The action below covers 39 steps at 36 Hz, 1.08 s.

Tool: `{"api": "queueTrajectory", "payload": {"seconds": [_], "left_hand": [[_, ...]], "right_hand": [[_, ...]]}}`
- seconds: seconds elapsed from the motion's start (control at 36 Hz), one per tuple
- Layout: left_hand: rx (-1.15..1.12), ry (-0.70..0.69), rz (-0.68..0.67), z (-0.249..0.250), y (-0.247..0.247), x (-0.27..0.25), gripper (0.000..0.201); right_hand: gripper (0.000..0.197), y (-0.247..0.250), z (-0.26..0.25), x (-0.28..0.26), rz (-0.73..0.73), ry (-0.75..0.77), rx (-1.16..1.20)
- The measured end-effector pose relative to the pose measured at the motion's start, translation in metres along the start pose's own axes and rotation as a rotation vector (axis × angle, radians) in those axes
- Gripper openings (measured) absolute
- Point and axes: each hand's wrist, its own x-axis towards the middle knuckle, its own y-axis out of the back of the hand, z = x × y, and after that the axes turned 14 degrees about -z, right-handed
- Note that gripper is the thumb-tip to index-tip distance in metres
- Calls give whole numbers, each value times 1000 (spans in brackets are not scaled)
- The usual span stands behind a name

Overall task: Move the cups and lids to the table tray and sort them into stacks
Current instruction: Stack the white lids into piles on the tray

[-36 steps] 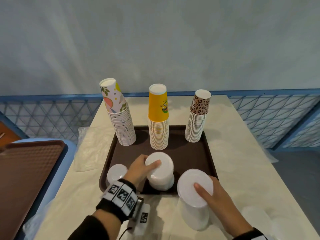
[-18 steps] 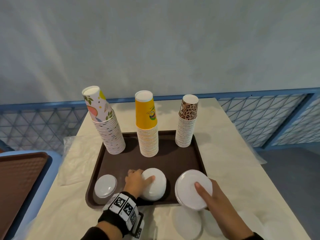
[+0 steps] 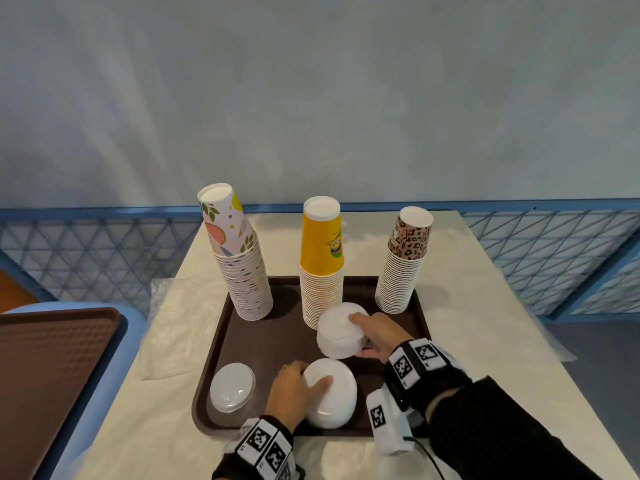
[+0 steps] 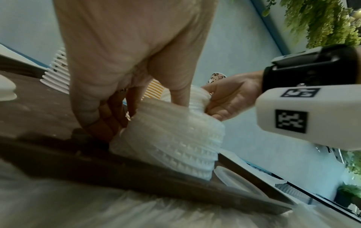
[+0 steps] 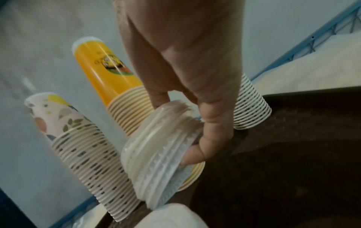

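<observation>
On the brown tray (image 3: pixel 242 334), left hand (image 3: pixel 289 393) fingers curl around the near lid stack (image 3: pixel 330 398). At 1 o'clock, right hand (image 3: pixel 377 336) grips a tilted lid stack (image 3: pixel 341 330), beside the yellow cup stack (image 3: pixel 322 261).

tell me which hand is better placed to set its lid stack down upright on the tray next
Right. The right hand grips a tilted lid stack above the brown tray, so it likely needs placing. The left hand holds the other lid stack, which appears to be standing on the tray already.
</observation>
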Motion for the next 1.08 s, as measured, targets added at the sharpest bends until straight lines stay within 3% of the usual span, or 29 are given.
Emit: {"api": "queueTrajectory", "payload": {"seconds": [0.39, 0.47, 0.69, 0.78, 0.92, 1.08], "left_hand": [[-28, -62, -10, -8, 1, 7, 45], [-52, -67, -1, -11, 0, 8, 44], [-108, -93, 13, -10, 0, 7, 35], [-129, -105, 18, -10, 1, 6, 33], [-185, -155, 44, -7, 7, -2, 36], [-166, -316, 258, 27, 11, -31, 38]], "right_hand": [[40, -11, 14, 46, -75, -66, -130], [37, -14, 17, 53, -32, -80, -317], [57, -12, 15, 65, 168, -133, -794], [66, -10, 14, 62, 162, -111, -762], [68, 1, -1, 25, 194, 86, -551], [51, 25, -5, -66, 188, 249, -462]]}}
